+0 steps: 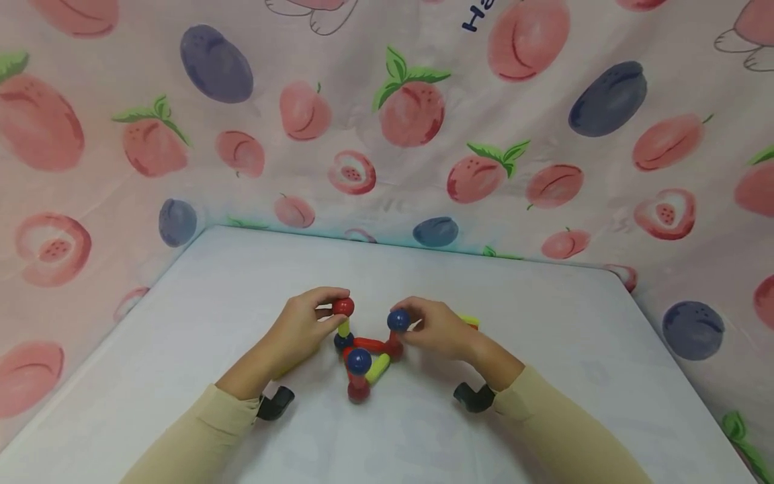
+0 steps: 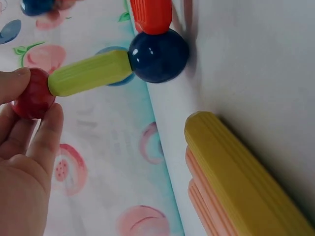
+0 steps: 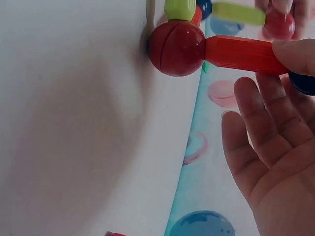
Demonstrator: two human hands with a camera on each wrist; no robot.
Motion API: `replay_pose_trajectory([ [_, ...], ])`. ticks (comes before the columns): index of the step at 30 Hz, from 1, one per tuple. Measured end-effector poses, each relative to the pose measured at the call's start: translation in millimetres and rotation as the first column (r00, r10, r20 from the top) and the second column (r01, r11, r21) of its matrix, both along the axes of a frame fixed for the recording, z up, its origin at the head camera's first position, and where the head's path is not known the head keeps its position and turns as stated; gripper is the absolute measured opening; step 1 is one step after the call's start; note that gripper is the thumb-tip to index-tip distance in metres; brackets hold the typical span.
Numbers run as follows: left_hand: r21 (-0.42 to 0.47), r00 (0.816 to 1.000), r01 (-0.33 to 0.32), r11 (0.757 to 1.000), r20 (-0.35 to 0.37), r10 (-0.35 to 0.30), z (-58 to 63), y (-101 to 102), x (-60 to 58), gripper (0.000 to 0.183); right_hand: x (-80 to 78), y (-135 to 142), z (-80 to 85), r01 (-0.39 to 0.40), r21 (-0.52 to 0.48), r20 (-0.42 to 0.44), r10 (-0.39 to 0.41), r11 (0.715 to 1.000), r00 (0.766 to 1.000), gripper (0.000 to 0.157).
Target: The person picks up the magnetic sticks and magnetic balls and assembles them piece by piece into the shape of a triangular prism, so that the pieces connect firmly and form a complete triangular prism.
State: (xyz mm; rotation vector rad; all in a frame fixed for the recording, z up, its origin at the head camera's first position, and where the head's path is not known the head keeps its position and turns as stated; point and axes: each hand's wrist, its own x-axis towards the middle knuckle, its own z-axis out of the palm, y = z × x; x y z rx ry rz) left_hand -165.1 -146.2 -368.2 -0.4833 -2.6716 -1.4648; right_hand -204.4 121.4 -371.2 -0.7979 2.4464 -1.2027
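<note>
A frame of ridged sticks and balls stands mid-table, its base a triangle of two red sticks (image 1: 369, 345) and a yellow-green stick (image 1: 378, 368). My left hand (image 1: 305, 319) pinches the red ball (image 2: 33, 93) topping a yellow-green upright stick (image 2: 91, 73), which rises from a dark blue ball (image 2: 158, 55). With thumb and fingers, my right hand (image 1: 438, 326) holds the top of a red upright stick (image 3: 243, 53), by its blue ball (image 1: 398, 320). That upright meets a red ball (image 3: 177, 48) at the base. Nearest me, another blue ball (image 1: 359, 361) tops an upright over a red ball (image 1: 358, 391).
Loose sticks, one yellow (image 2: 241, 172) with pinkish ones beside it, lie by my left wrist. A yellow stick (image 1: 469, 320) and a red one show behind my right hand. The white table (image 1: 272, 262) meets a fruit-print cloth (image 1: 387, 188) at its far edge.
</note>
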Motion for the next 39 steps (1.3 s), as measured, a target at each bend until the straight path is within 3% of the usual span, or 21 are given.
replay_pose_trajectory([
  [8,0.012,0.999,0.014,1.000,0.043,-0.014,-1.6,0,-16.4,0.043,13.4,-2,0.8,-0.031,0.048,-0.019,0.032,0.998,0.999,0.034],
  [15,-0.054,1.000,-0.010,0.999,0.013,0.011,-1.7,-2,-16.1,0.045,16.8,-2,-1.2,-0.034,0.058,-0.031,0.036,0.998,0.999,0.034],
  [20,-0.050,0.999,-0.047,0.998,-0.013,0.046,-2.4,-8,-4.1,0.049,18.7,-1,-1.2,-0.029,0.055,-0.023,0.031,0.998,0.999,0.034],
  [26,-0.015,0.995,-0.044,0.999,-0.091,0.042,2.2,-13,20.5,0.048,19.7,0,-2.4,-0.029,0.038,-0.025,0.030,0.999,0.999,0.034],
  [33,-0.064,0.994,0.077,0.995,-0.071,-0.081,2.9,-6,46.6,0.056,20.3,3,-0.7,-0.060,-0.020,-0.067,0.058,0.998,0.996,0.047],
  [39,-0.105,0.984,0.141,0.984,-0.092,-0.150,-0.5,1,50.4,0.043,19.4,4,0.4,-0.102,-0.086,-0.076,0.095,0.991,0.993,0.044],
])
